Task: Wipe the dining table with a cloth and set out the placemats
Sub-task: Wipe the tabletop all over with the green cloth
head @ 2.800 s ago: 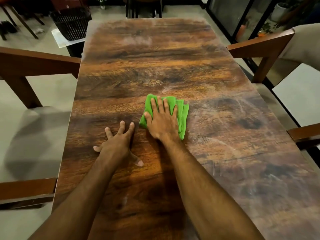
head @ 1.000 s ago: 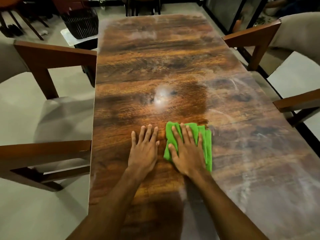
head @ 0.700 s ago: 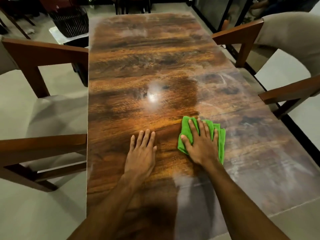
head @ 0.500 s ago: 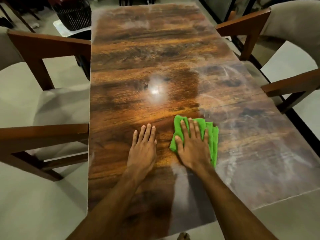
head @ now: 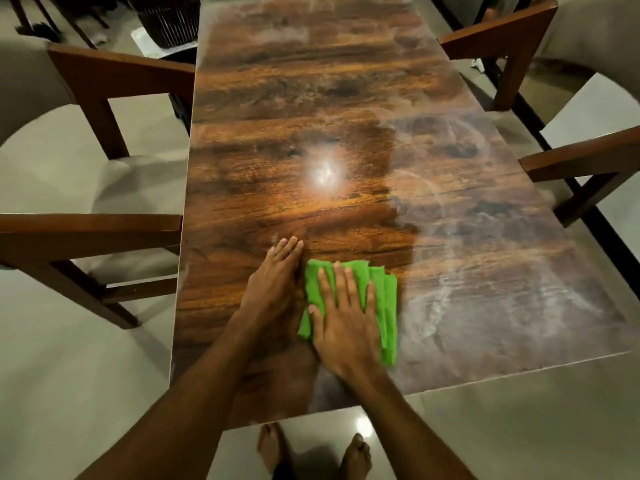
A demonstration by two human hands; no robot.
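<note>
Two hands were laid flat on the table [head: 311,98]. Right hand [head: 346,327], fingers spread, was pressed on the green cloth [head: 384,289], prob. for wiping pressure; nothing pinched. Left hand [head: 273,282], fingers together, was braced just beside cloth, near table's front edge. Hazy smears were seen on right half. No placemats or containers w/ contents in view.

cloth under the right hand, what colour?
Bright green folded cloth, plain, no pattern; head view, the only one.
</note>
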